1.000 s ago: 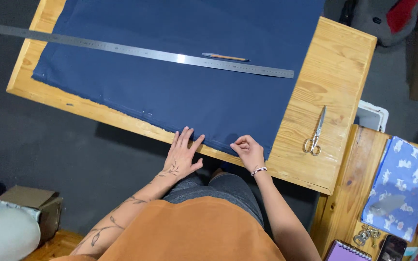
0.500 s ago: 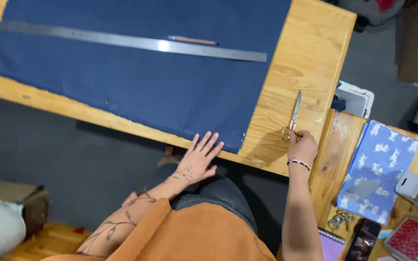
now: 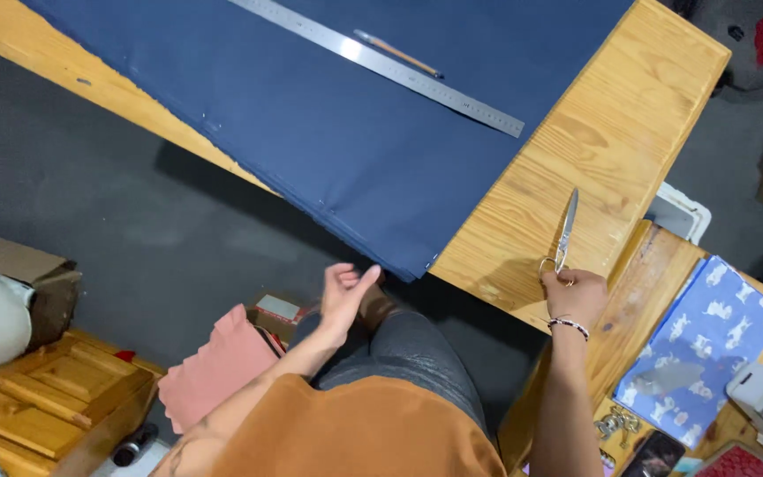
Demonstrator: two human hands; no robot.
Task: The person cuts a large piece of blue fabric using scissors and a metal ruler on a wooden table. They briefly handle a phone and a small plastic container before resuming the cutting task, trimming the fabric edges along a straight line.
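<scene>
A dark blue fabric (image 3: 346, 115) lies spread over a wooden table (image 3: 611, 150). On the bare wood at the right lies a pair of metal scissors (image 3: 565, 231), and my right hand (image 3: 576, 296) grips their handles. My left hand (image 3: 346, 296) hovers off the table's near edge, just below the fabric's corner, fingers loosely curled and holding nothing. A long steel ruler (image 3: 381, 64) lies across the fabric with a pencil (image 3: 399, 55) beside it.
A lower wooden side table (image 3: 646, 291) at the right holds a blue patterned cloth (image 3: 695, 349), keys (image 3: 613, 424) and small boxes. A pink cloth (image 3: 214, 371), a wooden crate (image 3: 46, 393) and a cardboard box (image 3: 19, 265) sit on the dark floor at the left.
My right hand left the fabric's edge, reached right and took hold of the scissors. My left hand lifted off the fabric and now hangs below the table edge.
</scene>
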